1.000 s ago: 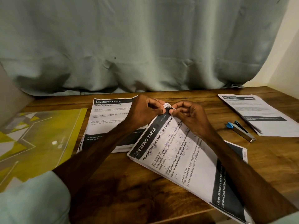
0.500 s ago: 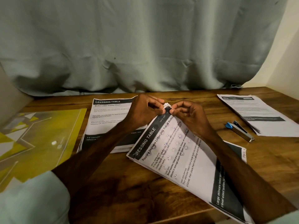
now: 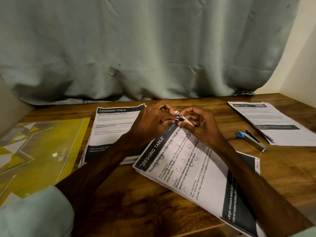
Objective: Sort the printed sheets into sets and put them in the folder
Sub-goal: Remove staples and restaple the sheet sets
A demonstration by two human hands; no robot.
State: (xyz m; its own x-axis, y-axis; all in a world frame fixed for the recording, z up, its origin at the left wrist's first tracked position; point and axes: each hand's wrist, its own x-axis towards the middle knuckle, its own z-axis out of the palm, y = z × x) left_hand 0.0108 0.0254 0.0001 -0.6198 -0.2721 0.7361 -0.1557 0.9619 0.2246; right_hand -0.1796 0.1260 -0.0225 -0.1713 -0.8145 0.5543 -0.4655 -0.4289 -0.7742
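A set of printed sheets (image 3: 196, 171) headed "DRESSING TABLE" lies slanted on the wooden table in front of me. My left hand (image 3: 152, 122) and my right hand (image 3: 200, 127) meet at its far top corner, and both pinch that corner between fingers and thumb. A second stack of sheets (image 3: 111, 130) lies flat behind my left forearm. A third stack (image 3: 273, 124) lies at the far right. The yellow patterned folder (image 3: 39, 151) lies flat at the left edge of the table.
A small stapler (image 3: 251, 140) with a blue end lies between the slanted set and the right stack. A grey-green curtain (image 3: 153, 48) hangs along the back of the table. A pale wall stands at the right.
Both hands stay at the corner of the slanted set; the fingers have shifted slightly there. The sheets have not moved.
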